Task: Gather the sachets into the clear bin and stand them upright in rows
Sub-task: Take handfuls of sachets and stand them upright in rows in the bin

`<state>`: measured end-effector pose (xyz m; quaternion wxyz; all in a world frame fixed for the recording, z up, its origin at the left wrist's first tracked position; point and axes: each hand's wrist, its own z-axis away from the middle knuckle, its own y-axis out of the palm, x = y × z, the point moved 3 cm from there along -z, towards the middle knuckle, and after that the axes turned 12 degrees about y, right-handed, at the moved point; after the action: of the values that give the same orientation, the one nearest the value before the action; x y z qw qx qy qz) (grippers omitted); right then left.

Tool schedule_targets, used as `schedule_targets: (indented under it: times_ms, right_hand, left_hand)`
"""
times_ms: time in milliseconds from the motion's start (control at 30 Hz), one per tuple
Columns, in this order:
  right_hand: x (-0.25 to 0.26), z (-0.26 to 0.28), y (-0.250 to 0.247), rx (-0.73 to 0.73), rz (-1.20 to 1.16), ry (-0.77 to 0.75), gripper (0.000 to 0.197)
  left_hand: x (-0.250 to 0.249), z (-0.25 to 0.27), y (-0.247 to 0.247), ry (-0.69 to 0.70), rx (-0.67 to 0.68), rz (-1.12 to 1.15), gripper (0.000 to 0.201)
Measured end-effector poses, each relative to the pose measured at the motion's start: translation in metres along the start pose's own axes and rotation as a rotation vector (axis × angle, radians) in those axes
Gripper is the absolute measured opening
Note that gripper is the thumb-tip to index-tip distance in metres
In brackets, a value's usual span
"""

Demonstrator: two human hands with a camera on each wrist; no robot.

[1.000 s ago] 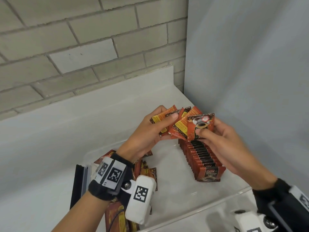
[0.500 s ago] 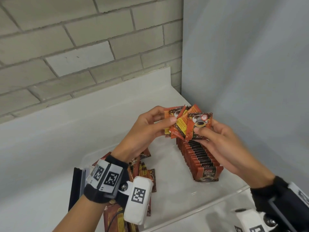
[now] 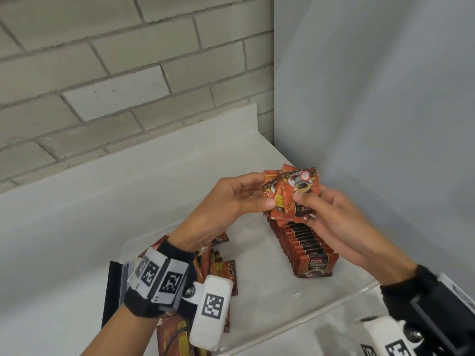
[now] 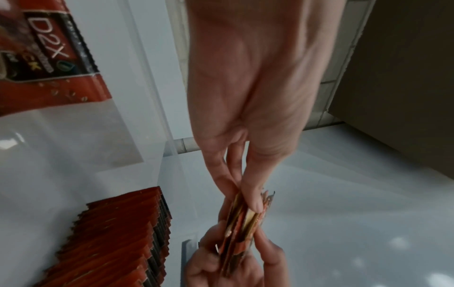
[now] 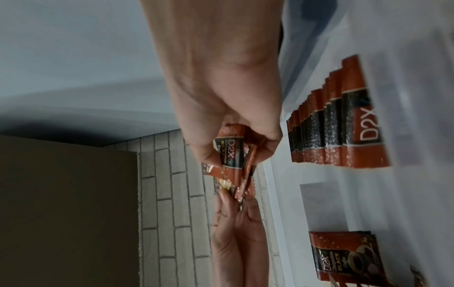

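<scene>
Both hands hold a small bunch of red-brown coffee sachets (image 3: 290,194) in the air above the clear bin (image 3: 341,295). My left hand (image 3: 239,199) pinches the bunch from the left, thumb on the front. My right hand (image 3: 321,211) pinches it from the right, thumb over the front sachet. Seen edge-on in the left wrist view, the bunch (image 4: 245,229) is squeezed between fingers and thumb. Right below the hands a row of upright sachets (image 3: 303,242) stands along the bin's right side. Loose sachets (image 3: 218,268) lie flat at the bin's left, partly hidden by my left wrist.
The bin sits on a white counter (image 3: 77,227) in a corner, with a brick wall (image 3: 115,73) behind and a grey panel (image 3: 372,98) on the right. A black flat object (image 3: 111,291) stands at the bin's left edge. More sachets (image 3: 174,337) lie under my left forearm.
The fanned sachets have been pushed together into a tighter bunch. Both hands have stayed above the far end of the upright row.
</scene>
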<state>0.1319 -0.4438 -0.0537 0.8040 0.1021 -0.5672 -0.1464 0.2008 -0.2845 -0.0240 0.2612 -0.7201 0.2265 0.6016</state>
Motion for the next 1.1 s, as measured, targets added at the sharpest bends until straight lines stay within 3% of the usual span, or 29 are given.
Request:
schedule_targets:
  times_ms: [67,200,267,400,467,633,767,867,1000,1100]
  right_hand:
    - [0.002,0.001,0.001,-0.001,0.018,-0.021,0.029]
    - [0.005,0.005,0.003,-0.063,0.091,-0.075,0.023]
    - [0.01,0.007,0.005,-0.111,0.171,-0.127,0.021]
    - [0.02,0.01,0.01,-0.24,0.405,-0.251,0.023]
    - [0.023,0.013,0.012,-0.285,0.504,-0.296,0.022]
    - [0.025,0.02,0.013,-0.27,0.578,-0.309,0.033]
    - [0.026,0.024,0.01,-0.029,0.4,-0.156,0.046]
    - [0.025,0.024,0.007,0.094,0.236,-0.07,0.049]
    - [0.019,0.021,0.006,0.139,0.181,0.04,0.074]
    - [0.017,0.023,0.01,0.135,0.201,0.085,0.072]
  left_hand:
    - [-0.005,-0.002,0.0,0.027,0.024,-0.101,0.046]
    - [-0.018,-0.006,0.0,0.183,0.078,-0.395,0.1]
    - [-0.027,-0.006,0.009,0.281,0.16,-0.527,0.115]
    - [-0.033,-0.01,0.03,0.418,0.319,-0.884,0.122]
    - [-0.028,-0.012,0.038,0.457,0.34,-0.951,0.117]
    - [-0.02,-0.011,0.042,0.49,0.28,-0.753,0.102]
    - [-0.014,-0.009,0.034,0.472,0.242,-0.59,0.103]
    - [-0.012,-0.008,0.032,0.534,0.218,-0.51,0.103]
    - [-0.006,-0.005,0.036,0.646,0.185,-0.472,0.1]
    - [-0.004,-0.005,0.041,0.672,0.254,-0.468,0.086]
